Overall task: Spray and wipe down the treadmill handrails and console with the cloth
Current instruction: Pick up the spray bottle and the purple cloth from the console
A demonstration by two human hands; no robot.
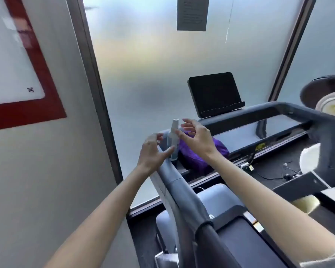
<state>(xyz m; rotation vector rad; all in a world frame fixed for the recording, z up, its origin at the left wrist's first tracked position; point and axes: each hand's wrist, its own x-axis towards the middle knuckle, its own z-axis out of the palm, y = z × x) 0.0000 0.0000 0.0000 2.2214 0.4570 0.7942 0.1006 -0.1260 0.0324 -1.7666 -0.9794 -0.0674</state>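
Observation:
A small white spray bottle [173, 140] stands upright at the front left corner of the grey treadmill frame. Behind it lies a crumpled purple cloth [197, 153] on the console tray. My left hand [153, 151] is spread open just left of the bottle, its thumb close to the bottle's lower part. My right hand [196, 137] hovers open above the cloth, fingers spread toward the bottle's top. Neither hand grips anything. The left handrail [182, 194] runs toward me below my left forearm. The dark console screen [215, 93] stands tilted further back.
A frosted glass window [153, 64] is right behind the treadmill, and a wall with a red-framed board [17, 64] is at the left. The right handrail [306, 113] curves round at the right. Cables [269, 171] lie on the dark floor beyond.

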